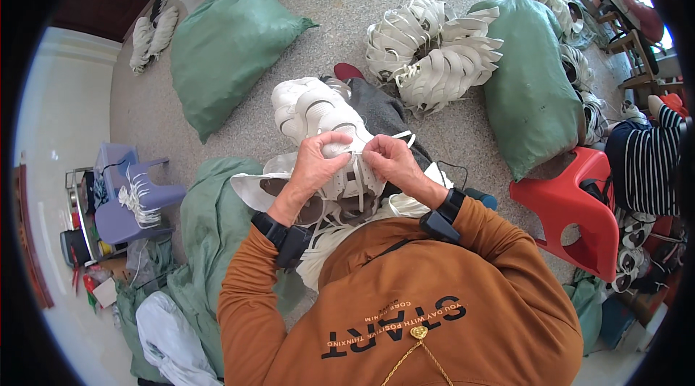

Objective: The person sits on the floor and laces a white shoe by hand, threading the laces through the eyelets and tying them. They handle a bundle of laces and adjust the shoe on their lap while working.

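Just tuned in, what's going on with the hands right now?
A person in an orange top sits over a white shoe upper on the lap. The left hand and right hand both pinch a white lace at its front. More white uppers are stacked just beyond. Bundles of white pieces, green sacks and a red stool lie around on the floor.

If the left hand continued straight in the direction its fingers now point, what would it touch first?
Probably the right hand: the left hand points rightward across the white shoe upper, and their fingertips nearly meet at the white lace. Depth is unclear.
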### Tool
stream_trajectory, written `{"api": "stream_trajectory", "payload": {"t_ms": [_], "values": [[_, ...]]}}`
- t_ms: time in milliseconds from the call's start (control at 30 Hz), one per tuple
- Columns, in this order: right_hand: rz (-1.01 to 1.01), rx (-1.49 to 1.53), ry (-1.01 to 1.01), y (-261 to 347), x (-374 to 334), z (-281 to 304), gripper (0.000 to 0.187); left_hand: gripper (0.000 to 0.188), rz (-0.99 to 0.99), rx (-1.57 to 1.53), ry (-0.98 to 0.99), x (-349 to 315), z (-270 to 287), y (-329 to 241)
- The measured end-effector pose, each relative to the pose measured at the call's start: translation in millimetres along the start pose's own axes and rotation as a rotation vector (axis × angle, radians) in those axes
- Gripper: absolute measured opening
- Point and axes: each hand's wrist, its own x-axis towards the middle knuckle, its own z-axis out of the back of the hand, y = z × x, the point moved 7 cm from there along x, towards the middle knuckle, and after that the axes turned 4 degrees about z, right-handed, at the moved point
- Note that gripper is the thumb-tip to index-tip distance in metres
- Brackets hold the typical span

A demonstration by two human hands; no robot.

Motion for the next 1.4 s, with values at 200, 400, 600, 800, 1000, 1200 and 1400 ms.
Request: {"api": "stream_trajectory", "payload": {"t_ms": [200,400,600,800,1000,1200,1400], "values": [[0.198,-0.243,-0.036,13.9,6.4,-6.6,0.014,0.028,0.036,-0.055,0.031,-2.4,1.2,-2.9],[0.584,-0.615,-0.046,45.6,-1.7,-19.0,0.007,0.026,-0.014,-0.01,0.117,-2.6,3.2,-3.2],[0.654,-0.61,-0.047,48.8,-5.0,-33.0,0.012,0.032,0.023,-0.081,0.12,4.7,5.0,3.5],[0.848,-0.97,0.004,65.9,-11.2,-52.1,0.014,0.032,-0.054,-0.093,0.096,8.3,6.0,8.2],[0.95,-1.217,0.107,54.5,5.2,-65.2,0.019,0.025,-0.124,-0.148,-0.001,4.7,12.8,12.5],[1.034,-0.822,0.129,144.9,12.8,-91.0,0.007,0.022,-0.692,0.685,-0.725,-96.6,18.2,-30.3],[0.925,-0.637,0.317,191.3,15.2,-114.1,0.007,0.027,-0.865,0.855,-0.423,-96.5,3.4,-44.1]]}}
